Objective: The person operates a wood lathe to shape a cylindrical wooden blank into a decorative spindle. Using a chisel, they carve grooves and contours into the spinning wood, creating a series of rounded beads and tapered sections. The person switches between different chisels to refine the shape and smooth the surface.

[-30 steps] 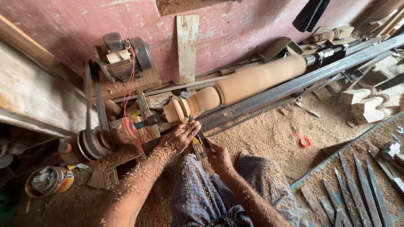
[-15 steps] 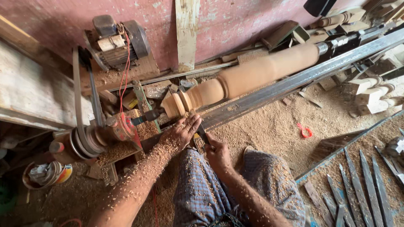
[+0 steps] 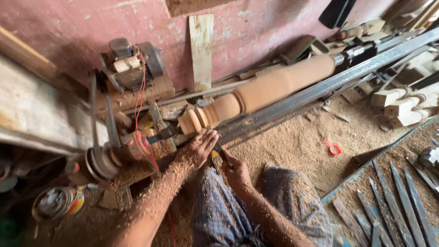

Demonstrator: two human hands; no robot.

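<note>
A long turned wooden workpiece is mounted on a floor lathe, with rings cut into its left end. My left hand, dusted with shavings, lies over the front of a turning chisel just below those rings. Behind it, my right hand grips the chisel's handle. The chisel's tip is hidden by my left fingers. My checked-cloth lap is right under both hands.
An electric motor with a belt to a pulley sits at the left. A steel rail runs along the lathe. Several chisels lie in a tray at the right. Sawdust covers the floor; a red ring lies on it.
The view has shifted slightly; the lathe and workpiece now sit a little lower in frame. Both hands stay on the chisel at the ringed left end.
</note>
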